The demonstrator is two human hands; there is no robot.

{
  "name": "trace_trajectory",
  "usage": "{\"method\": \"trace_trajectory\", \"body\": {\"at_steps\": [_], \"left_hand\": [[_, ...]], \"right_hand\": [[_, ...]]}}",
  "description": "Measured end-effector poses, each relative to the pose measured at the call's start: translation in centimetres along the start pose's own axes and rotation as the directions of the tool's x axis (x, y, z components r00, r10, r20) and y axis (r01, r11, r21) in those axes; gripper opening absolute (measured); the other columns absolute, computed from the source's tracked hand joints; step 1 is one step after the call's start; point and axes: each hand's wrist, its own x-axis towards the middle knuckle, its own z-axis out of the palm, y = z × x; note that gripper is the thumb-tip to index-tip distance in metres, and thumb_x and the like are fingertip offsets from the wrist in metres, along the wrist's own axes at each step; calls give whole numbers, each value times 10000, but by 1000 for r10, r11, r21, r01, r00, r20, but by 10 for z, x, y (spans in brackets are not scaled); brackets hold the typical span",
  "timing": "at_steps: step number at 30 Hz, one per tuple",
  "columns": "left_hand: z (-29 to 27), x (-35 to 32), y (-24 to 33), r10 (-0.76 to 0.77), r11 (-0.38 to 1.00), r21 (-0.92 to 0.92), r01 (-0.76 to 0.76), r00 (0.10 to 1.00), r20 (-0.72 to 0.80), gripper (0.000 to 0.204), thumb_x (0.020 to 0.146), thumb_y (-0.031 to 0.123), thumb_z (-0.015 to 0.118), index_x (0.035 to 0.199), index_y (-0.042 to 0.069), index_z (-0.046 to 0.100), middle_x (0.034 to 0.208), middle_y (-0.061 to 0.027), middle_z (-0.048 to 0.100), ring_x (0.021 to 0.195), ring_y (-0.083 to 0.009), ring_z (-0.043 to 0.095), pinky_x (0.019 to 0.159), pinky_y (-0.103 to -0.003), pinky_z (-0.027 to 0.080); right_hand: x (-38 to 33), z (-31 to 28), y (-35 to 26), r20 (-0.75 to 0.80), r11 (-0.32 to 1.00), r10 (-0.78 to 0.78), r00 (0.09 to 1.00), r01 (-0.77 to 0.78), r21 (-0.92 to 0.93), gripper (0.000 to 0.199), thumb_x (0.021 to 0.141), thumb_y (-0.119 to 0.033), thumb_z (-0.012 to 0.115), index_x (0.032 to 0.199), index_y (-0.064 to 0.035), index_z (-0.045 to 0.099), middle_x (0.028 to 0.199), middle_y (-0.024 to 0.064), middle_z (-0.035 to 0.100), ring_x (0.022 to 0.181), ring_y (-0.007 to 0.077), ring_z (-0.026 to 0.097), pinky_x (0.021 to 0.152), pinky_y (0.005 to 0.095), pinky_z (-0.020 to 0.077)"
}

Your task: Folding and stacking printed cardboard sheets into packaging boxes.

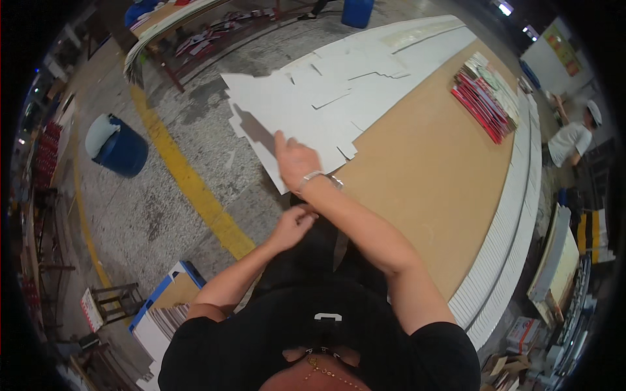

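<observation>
1. Presently we are observing the right hand (295, 159) reaching forward, palm down, onto the near end of a spread of white die-cut cardboard sheets (306, 98) lying fanned over the left part of a long brown worktable (424, 163); the fingers are lying flat and together on the top sheet, pressing rather than pinching, with a watch showing at the wrist

2. We are noting the left hand (293, 225) held close to the body below the right wrist, fingers curled inward; we cannot tell whether it is gripping anything, as the fingertips are turned out of view

3. We are judging the step in hand to be the drawing or squaring of one sheet off the near end of the spread; the next move is calling for a firm purchase on a single sheet edge so that the neighbours are not dragging along

4. We are recording that the near sheets are overhanging the table's left edge above the concrete floor (169, 215), so a careless pull is risking a sheet sliding off

5. We are finding open room on the bare brown surface to the right of the sheets, reaching as far as a stack of red-and-white printed packs (486, 98) near the far edge and a long row of white stacked pieces (515, 221) along the right rim

6. We are also noting a blue drum (120, 150) and a yellow floor line (195, 189) to the left, well apart from the hands, and another person (574, 140) working beyond the table's right side
</observation>
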Motion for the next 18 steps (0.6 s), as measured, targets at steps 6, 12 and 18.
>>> {"method": "trace_trajectory", "body": {"at_steps": [6,12,18], "left_hand": [[-16,39,45,-40,465,-885,28,999,10,388,989,171,555,1340,9,518,1250,-137,621,1108,-225,624,984,-374,500],[29,99,47,68,484,-870,95,987,145,363,977,173,557,1294,-5,561,1207,-136,644,1065,-239,646,928,-388,539],[97,112,79,3,490,-848,202,972,234,391,976,96,491,1352,-9,470,1249,-131,617,1099,-252,641,950,-404,532]], "right_hand": [[-148,-113,106,-581,933,-359,731,274,-231,457,697,66,567,1138,-32,636,1116,162,678,994,324,672,802,399,544],[-278,-95,209,-623,981,-97,776,181,72,426,656,164,498,1022,4,642,1075,201,690,1016,348,682,879,391,543],[-368,-73,243,-409,994,90,908,-55,96,444,680,131,534,1072,-46,648,1161,195,669,1233,417,560,1072,520,388]]}}
